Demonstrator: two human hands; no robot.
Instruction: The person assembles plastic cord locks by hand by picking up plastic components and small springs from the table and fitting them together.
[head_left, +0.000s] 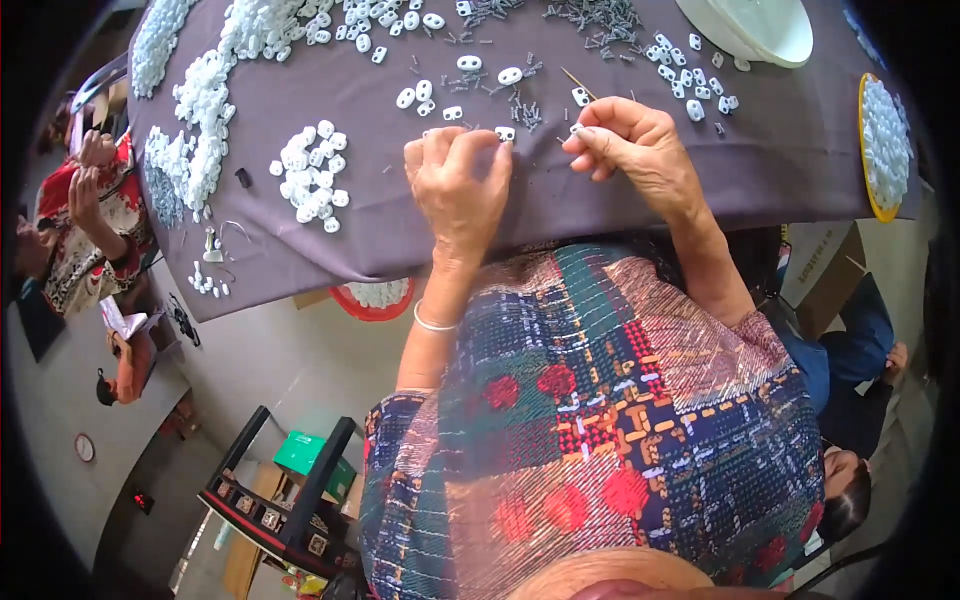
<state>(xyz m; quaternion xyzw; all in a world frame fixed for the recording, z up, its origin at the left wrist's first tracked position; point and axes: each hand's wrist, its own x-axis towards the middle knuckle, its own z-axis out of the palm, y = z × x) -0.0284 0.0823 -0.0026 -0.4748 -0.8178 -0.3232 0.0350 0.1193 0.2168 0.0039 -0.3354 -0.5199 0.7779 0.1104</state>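
Between the thumb and forefinger of my left hand point(455, 190) is a small white oval plastic piece with two dark holes point(505, 134). My right hand point(645, 155) is closed in a pinch just to the right, its fingertips around a tiny whitish piece point(576, 129) whose kind I cannot make out. A thin brown stick point(577, 82) points up and left from beside the right fingers; whether they hold it is unclear. Another white two-hole piece point(581, 96) lies at those fingers. Small grey screw-like pins point(525, 112) and loose white pieces point(469, 63) are scattered beyond both hands.
A dark cloth covers the table point(400, 235). White pieces lie in a cluster point(313, 175) at left and a long heap point(205, 110) farther left. A white bowl point(790, 35) and a yellow-rimmed tray point(866, 150) stand right. Other people sit at both sides.
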